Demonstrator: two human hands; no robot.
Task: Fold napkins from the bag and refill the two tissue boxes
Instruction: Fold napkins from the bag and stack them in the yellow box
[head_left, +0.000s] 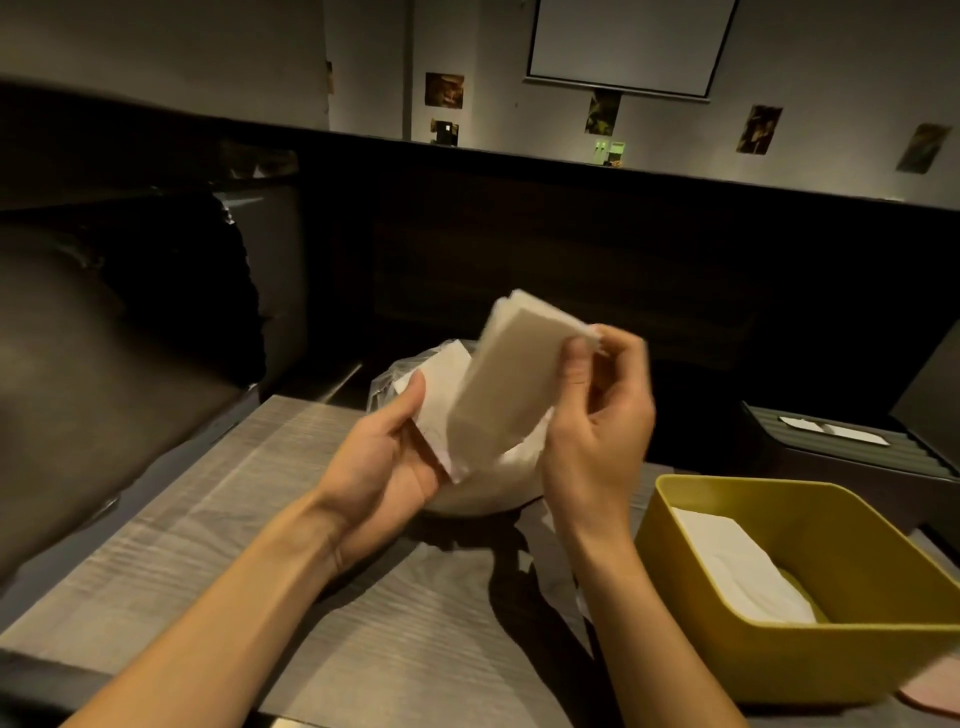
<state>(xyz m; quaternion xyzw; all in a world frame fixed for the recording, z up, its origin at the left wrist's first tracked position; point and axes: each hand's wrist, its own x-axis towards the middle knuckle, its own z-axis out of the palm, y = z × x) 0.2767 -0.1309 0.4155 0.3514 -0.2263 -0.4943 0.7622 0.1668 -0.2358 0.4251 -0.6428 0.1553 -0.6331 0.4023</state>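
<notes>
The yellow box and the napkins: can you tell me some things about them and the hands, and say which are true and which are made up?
1. Both hands hold a folded napkin up above the table. True: the left hand grips its lower end and the right hand pinches its upper edge.
2. The yellow box has nothing in it. False: white napkins lie inside.
3. The yellow box is to the person's right. True.
4. The clear bag of napkins sits inside the yellow box. False: it sits on the table beyond the hands.
5. The dark box behind the yellow one has a slot on top. True.
</notes>
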